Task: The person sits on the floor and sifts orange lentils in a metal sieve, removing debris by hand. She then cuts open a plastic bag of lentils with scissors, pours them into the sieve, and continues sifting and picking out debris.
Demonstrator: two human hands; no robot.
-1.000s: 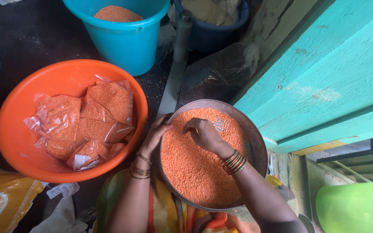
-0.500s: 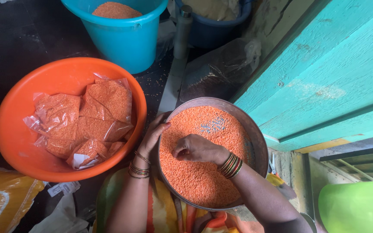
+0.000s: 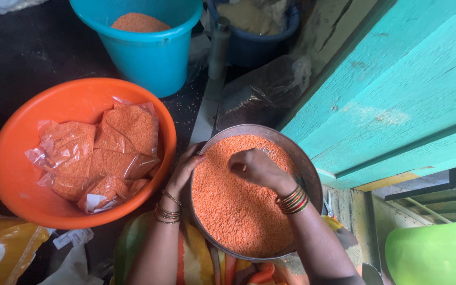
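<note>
Looking down, we've got both hands on a round metal pan (image 3: pixel 308 168) full of orange-red lentils (image 3: pixel 238 206), sitting on our lap just right of the orange basin (image 3: pixel 19 174). Our left hand (image 3: pixel 184 168) is hooked over the pan's left rim, fingers curled loosely around the edge with the fingertips touching the lentils right at the border. So it's gripping the rim, not spread flat. Our right hand (image 3: pixel 257 168) is down in the upper middle of the lentil heap, knuckles up and fingers bunched together, tips dug into the grains. Whether it's actually pinching anything we can't tell, the fingertips are hidden under the hand. Bangles on both wrists.

The orange basin holds several clear plastic bags (image 3: pixel 104 155) packed with the same lentils, lying flat and overlapping. Behind it sits a blue bucket (image 3: pixel 154 53) with more lentils heaped inside, and a dark blue tub (image 3: pixel 249 42) beside that. A turquoise wooden board (image 3: pixel 397 89) runs along the right side.
</note>
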